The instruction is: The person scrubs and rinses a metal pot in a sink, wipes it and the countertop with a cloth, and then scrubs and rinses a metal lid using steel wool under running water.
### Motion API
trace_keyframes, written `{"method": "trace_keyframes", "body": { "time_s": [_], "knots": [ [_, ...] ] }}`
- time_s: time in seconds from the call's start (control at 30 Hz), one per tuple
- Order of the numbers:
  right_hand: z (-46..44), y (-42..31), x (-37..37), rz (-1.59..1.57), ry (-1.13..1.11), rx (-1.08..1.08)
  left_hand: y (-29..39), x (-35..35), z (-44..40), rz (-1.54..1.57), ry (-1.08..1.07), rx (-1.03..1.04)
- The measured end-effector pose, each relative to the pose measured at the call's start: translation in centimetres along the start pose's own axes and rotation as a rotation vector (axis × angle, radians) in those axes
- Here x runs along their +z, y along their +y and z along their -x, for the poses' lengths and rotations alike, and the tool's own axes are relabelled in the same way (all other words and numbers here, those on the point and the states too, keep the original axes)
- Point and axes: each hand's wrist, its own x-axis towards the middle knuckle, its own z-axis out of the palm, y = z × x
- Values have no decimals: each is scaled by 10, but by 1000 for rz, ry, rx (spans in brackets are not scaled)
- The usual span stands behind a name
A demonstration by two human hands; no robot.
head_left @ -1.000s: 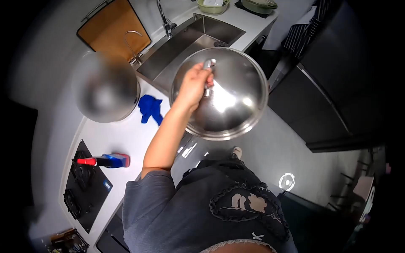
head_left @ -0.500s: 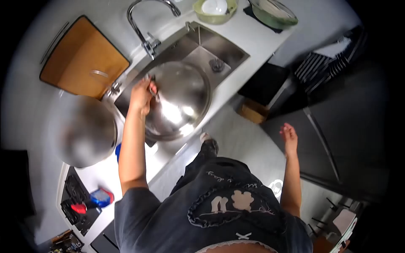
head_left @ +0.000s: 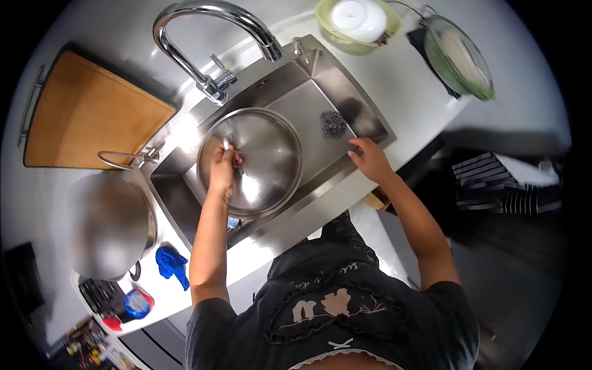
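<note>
My left hand (head_left: 223,168) is closed around the handle of a round stainless steel pot lid (head_left: 271,154). The lid sits within the left and middle part of the steel sink (head_left: 296,102), handle side up; whether it touches the bottom cannot be told. My right hand (head_left: 371,161) is over the sink's front right edge, fingers apart and holding nothing. Just beyond it, a steel wool scrubber (head_left: 333,124) lies on the sink floor. A small blue-and-silver item (head_left: 233,223) shows partly under the lid's near rim.
A chrome faucet (head_left: 222,15) arches over the sink's back. Left are a wooden cutting board (head_left: 92,117), a large blurred pot (head_left: 111,228) and a blue cloth (head_left: 171,265). At the back right stand a green basin (head_left: 336,40) with white bowls and a green colander (head_left: 447,58).
The lid has come down from above the counter's front edge into the sink, held by my left hand. My right hand has swung from beside my body to the sink. My view is closer.
</note>
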Motion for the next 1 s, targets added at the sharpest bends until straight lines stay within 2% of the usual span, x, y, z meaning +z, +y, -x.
{"method": "trace_keyframes", "body": {
  "time_s": [0.03, 0.13, 0.3, 0.43, 0.63, 0.73, 0.83, 0.93, 0.97, 1.0],
  "knots": [
    [-26, 11, 9, 63, -40, -62, -11, 5, -8, -2, 11, 7],
    [-97, 46, 43, 262, -198, -31, -35, 26, -29, -37, 73, 4],
    [-149, 95, 101, 631, -625, 18, -92, 51, -57, -80, 129, -59],
    [-154, 126, 127, 768, -667, -52, -117, 75, -63, -84, 185, -97],
    [-161, 149, 145, 756, -499, -248, -142, 93, -75, -53, 185, -87],
    [-176, 143, 143, 728, -581, -169, -146, 98, -81, -104, 170, -53],
    [-185, 132, 128, 581, -487, -120, -143, 100, -81, -229, 169, -33],
    [-188, 116, 111, 220, -237, -33, -119, 89, -81, -822, 118, -161],
    [-192, 125, 112, 56, -153, 0, -106, 89, -82, -1028, 141, -2],
    [-197, 124, 107, -250, -171, 187, -87, 92, -84, -1228, 164, 168]
  ]
}}
